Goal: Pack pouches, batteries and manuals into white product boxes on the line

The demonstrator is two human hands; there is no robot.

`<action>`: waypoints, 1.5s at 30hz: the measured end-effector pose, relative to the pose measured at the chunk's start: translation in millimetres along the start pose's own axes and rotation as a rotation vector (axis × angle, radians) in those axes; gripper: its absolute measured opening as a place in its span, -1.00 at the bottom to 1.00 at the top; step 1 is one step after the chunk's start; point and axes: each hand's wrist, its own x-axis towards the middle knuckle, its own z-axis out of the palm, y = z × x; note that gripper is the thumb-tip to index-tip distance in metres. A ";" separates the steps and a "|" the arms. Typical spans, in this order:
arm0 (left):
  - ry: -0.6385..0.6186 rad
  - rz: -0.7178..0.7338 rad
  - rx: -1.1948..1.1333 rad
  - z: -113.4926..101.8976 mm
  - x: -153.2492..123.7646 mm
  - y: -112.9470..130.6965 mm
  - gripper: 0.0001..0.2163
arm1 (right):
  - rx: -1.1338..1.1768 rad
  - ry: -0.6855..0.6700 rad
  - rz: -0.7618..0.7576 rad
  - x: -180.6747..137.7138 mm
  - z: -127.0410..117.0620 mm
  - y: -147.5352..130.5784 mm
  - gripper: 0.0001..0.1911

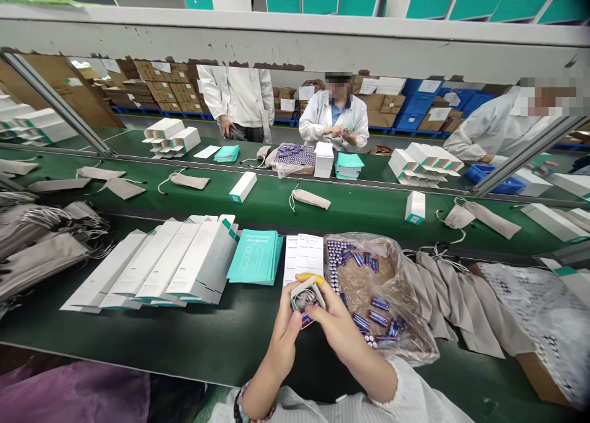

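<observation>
A white carton (306, 284) is held upright with its open end facing me, between both hands. My left hand (284, 328) wraps its left side, the thumb along the near edge. My right hand (335, 318) grips the other side, a yellow cover (310, 278) on one finger, its thumb pressing at the opening. Inside show a bunched grey drawstring pouch (304, 299) and blue-red batteries (305, 319); the lower part is hidden. Just right of my hands, a plastic-lined tray (354, 288) holds more batteries. Printed sheets (304, 257) lie beyond the carton.
Left of me are teal user manuals (255, 257), several open white cartons (170, 263) and piled grey pouches (50, 245). More pouches (454, 294) lie right. Cartons and pouches sit on the green belt (203, 201). Co-workers (334, 112) are across the line, below an overhead shelf (295, 39).
</observation>
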 end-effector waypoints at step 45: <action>-0.223 0.775 1.145 -29.9 -6.9 37.3 -0.75 | -0.888 -0.307 -0.854 -2.1 -46.2 -25.8 -0.79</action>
